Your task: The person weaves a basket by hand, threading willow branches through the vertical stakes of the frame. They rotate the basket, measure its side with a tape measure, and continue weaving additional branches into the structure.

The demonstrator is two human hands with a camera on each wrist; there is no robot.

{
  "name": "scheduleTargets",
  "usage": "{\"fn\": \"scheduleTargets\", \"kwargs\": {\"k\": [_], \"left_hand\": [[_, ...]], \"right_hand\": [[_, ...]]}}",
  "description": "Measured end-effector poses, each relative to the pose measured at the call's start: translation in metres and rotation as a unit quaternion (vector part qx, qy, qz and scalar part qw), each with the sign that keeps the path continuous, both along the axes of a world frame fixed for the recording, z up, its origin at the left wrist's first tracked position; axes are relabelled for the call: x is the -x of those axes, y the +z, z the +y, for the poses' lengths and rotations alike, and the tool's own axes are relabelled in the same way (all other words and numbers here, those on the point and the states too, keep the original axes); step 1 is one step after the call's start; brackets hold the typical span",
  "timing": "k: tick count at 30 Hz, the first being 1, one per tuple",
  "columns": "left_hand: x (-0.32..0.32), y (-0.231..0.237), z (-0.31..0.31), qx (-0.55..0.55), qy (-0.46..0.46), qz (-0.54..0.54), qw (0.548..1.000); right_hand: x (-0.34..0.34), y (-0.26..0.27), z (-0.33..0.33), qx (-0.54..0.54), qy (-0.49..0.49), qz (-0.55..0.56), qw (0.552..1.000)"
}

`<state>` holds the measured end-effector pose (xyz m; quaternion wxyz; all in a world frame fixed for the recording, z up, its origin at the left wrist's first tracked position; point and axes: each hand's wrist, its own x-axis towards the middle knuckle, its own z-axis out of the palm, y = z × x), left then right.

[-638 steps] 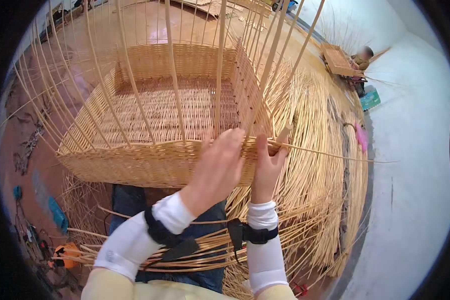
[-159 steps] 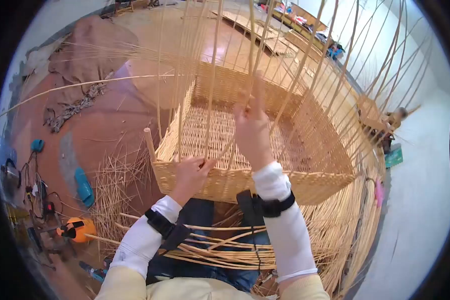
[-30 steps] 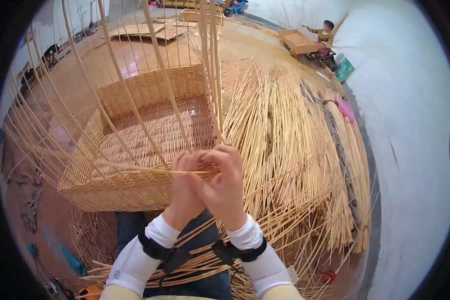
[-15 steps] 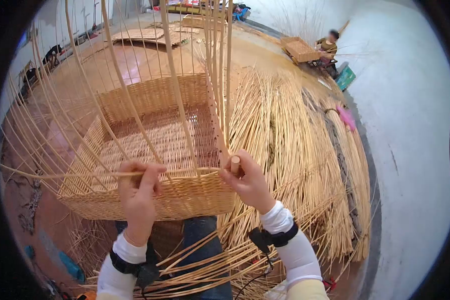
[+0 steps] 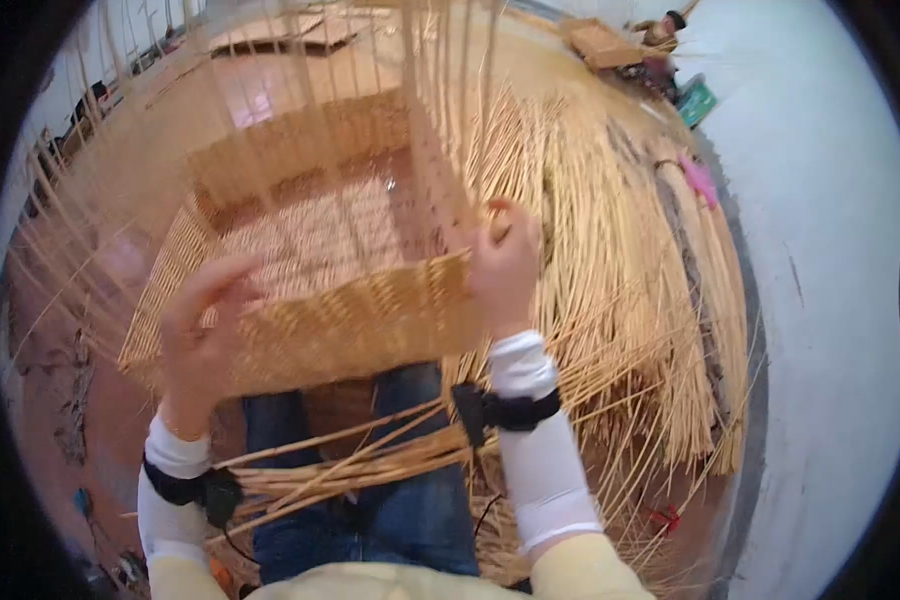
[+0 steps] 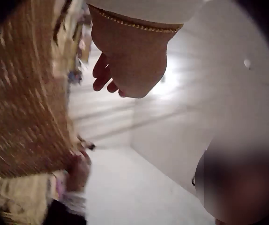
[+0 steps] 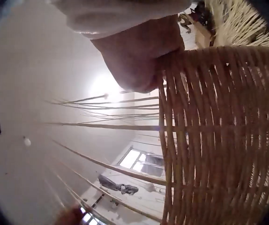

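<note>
A rectangular wicker basket (image 5: 360, 325) with tall upright stakes stands tilted before the person, above the knees. At its front right corner the right hand (image 5: 507, 275) grips the basket, fingers curled over the corner post. In the right wrist view that hand (image 7: 141, 58) lies against the rim, its fingertips mostly hidden behind the woven wall (image 7: 219, 140). The left hand (image 5: 198, 330), blurred by motion, is at the front wall's left part, fingers loosely bent. The left wrist view shows this hand (image 6: 132, 65) with relaxed fingers, apart from the basket (image 6: 22, 93).
A large spread of willow rods (image 5: 610, 330) lies on the floor to the right. Several loose rods (image 5: 340, 460) cross the person's lap. A pink plastic piece (image 5: 698, 182) lies near the white wall (image 5: 830, 300). Another person (image 5: 662, 35) sits at the back right beside a second basket (image 5: 602, 45).
Half a second ago the left hand pinched a thin rod along the front rim; now it has moved left with loose fingers. The right hand has kept hold of the corner.
</note>
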<state>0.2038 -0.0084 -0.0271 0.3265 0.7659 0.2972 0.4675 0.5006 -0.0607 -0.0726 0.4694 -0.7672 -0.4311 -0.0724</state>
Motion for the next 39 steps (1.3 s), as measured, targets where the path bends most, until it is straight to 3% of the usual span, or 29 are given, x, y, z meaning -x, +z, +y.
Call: {"fn": "scheduleTargets", "kwargs": {"k": [2, 4, 6, 7, 8, 9, 10, 11, 12, 14, 15, 16, 17, 18, 19, 20, 23, 25, 29, 31, 32, 34, 35, 39], "left_hand": [[0.099, -0.045, 0.007, 0.109, 0.186, 0.005, 0.976], [0.229, -0.098, 0.031, 0.175, 0.355, 0.026, 0.918], [0.366, -0.175, 0.066, 0.167, 0.425, 0.044, 0.889], [0.370, -0.184, 0.068, 0.165, 0.423, 0.045, 0.890], [0.374, -0.191, 0.071, 0.169, 0.364, -0.023, 0.916], [0.376, -0.192, 0.074, 0.171, 0.301, -0.090, 0.934], [0.369, -0.185, 0.075, 0.168, 0.301, -0.090, 0.935], [0.355, -0.177, 0.073, 0.220, 0.246, -0.019, 0.944], [0.350, -0.173, 0.076, 0.271, 0.188, 0.054, 0.942], [0.354, -0.179, 0.075, 0.261, 0.192, 0.052, 0.945], [0.338, -0.166, 0.063, 0.186, 0.247, 0.204, 0.929], [0.327, -0.155, 0.056, 0.103, 0.293, 0.348, 0.884], [0.326, -0.149, 0.054, 0.099, 0.291, 0.352, 0.884], [0.327, -0.144, 0.051, 0.035, 0.286, 0.432, 0.854], [0.328, -0.141, 0.050, -0.030, 0.278, 0.506, 0.816], [0.330, -0.142, 0.046, -0.031, 0.278, 0.506, 0.816], [0.337, -0.135, 0.028, -0.019, 0.227, 0.488, 0.843], [0.321, -0.127, 0.006, 0.025, 0.211, 0.419, 0.883], [0.254, -0.073, -0.034, 0.026, 0.214, 0.452, 0.866], [0.208, -0.041, -0.061, 0.108, 0.217, 0.423, 0.873], [0.185, -0.030, -0.068, 0.100, 0.204, 0.425, 0.876], [0.142, -0.004, -0.091, -0.058, 0.096, 0.423, 0.899], [0.113, 0.014, -0.100, -0.133, 0.034, 0.451, 0.882], [0.033, 0.046, -0.107, -0.176, -0.026, 0.544, 0.820]], "right_hand": [[-0.004, -0.003, -0.003, -0.004, -0.002, 0.010, 1.000], [-0.017, -0.014, -0.005, -0.033, 0.011, 0.011, 0.999], [-0.022, -0.026, -0.013, -0.053, 0.026, 0.014, 0.998], [-0.017, -0.027, -0.021, -0.062, -0.002, 0.025, 0.998], [-0.009, -0.030, -0.030, -0.073, -0.031, 0.036, 0.996], [0.014, -0.041, -0.046, -0.070, 0.048, 0.066, 0.994], [0.044, -0.060, -0.067, -0.067, 0.126, 0.096, 0.985], [0.068, -0.096, -0.083, 0.036, 0.175, 0.002, 0.984], [0.097, -0.077, -0.089, 0.167, 0.335, -0.019, 0.927], [0.135, -0.126, -0.106, 0.100, 0.337, -0.126, 0.928], [0.137, -0.134, -0.110, 0.098, 0.335, -0.122, 0.929], [0.135, -0.137, -0.114, 0.123, 0.378, -0.093, 0.913], [0.134, -0.139, -0.119, 0.148, 0.421, -0.064, 0.893], [0.136, -0.140, -0.126, 0.146, 0.418, -0.059, 0.894], [0.139, -0.140, -0.133, 0.211, 0.386, -0.044, 0.897], [0.141, -0.140, -0.138, 0.276, 0.353, -0.030, 0.893], [0.148, -0.129, -0.147, 0.240, 0.354, -0.055, 0.902], [0.155, -0.121, -0.162, 0.217, 0.352, -0.055, 0.909], [0.165, -0.103, -0.207, 0.212, 0.345, -0.078, 0.911], [0.162, -0.102, -0.224, 0.181, 0.343, -0.082, 0.918], [0.163, -0.101, -0.226, 0.148, 0.353, -0.090, 0.919], [0.168, -0.104, -0.236, 0.129, 0.343, -0.068, 0.928], [0.173, -0.106, -0.240, 0.135, 0.344, -0.037, 0.929], [0.186, -0.123, -0.256, 0.088, 0.339, 0.070, 0.934]]}}
